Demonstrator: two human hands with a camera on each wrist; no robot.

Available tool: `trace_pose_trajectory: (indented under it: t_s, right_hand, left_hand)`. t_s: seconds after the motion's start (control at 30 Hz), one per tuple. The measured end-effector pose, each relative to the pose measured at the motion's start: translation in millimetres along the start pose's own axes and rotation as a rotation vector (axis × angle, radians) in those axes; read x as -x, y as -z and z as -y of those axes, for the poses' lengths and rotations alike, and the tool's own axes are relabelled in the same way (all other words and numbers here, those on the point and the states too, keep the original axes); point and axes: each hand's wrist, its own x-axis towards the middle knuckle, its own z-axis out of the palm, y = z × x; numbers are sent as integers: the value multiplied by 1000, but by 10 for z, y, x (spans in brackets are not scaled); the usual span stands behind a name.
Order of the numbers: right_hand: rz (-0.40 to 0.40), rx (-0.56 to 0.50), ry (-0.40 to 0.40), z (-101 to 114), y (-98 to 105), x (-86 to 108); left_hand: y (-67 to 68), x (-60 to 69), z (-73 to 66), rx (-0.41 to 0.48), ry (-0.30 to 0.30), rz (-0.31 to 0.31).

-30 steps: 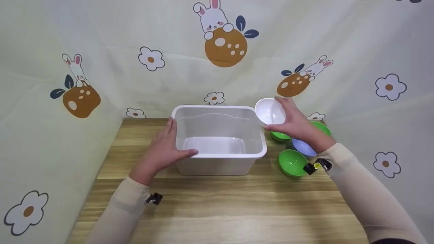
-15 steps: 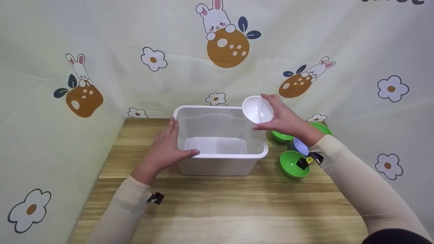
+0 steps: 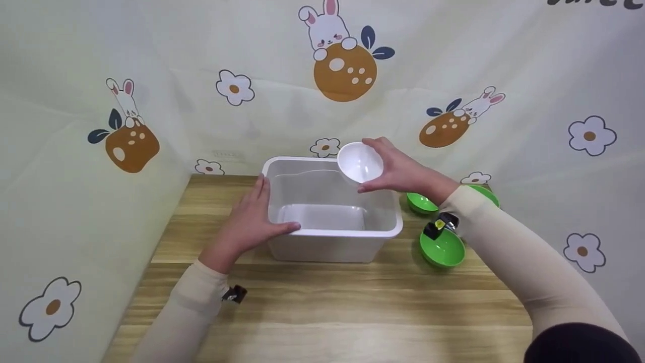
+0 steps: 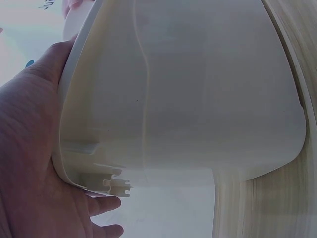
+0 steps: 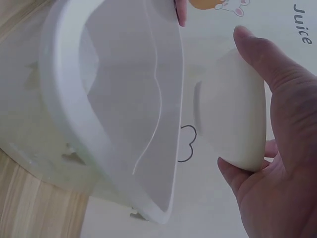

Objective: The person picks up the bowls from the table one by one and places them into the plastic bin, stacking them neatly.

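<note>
On the wood-grain bench (image 3: 327, 307), we are seeing a rectangular white plastic tub (image 3: 327, 248) standing before a printed cream cloth backdrop (image 3: 274, 121). Our left hand (image 3: 246, 222) is holding the tub's near left corner; our right hand (image 3: 395, 169) is holding a round white bowl (image 3: 360, 162) above the tub. Right of the tub, a round green bowl (image 3: 447, 250) is sitting; behind it, two more round green bowls (image 3: 421, 202) are sitting.

From above, the head view looks down toward the far edge of the counter (image 3: 322, 312); the wrist views sit close, turned sideways; all three share the white tub (image 3: 347, 234).
</note>
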Motion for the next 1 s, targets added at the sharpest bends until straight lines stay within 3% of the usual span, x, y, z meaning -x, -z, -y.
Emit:
trace_pose_trajectory:
  t_s: [0.27, 0.6, 1.0]
  right_hand:
    - [52, 1, 108, 51, -74, -247]
    - [125, -27, 120, 127, -240, -517]
    - [109, 15, 208, 142, -476, -796]
  left_hand:
    - [-5, -9, -4, -17, -16, -4]
    - [3, -9, -4, 1, 7, 6]
    - [4, -16, -2, -7, 9, 9]
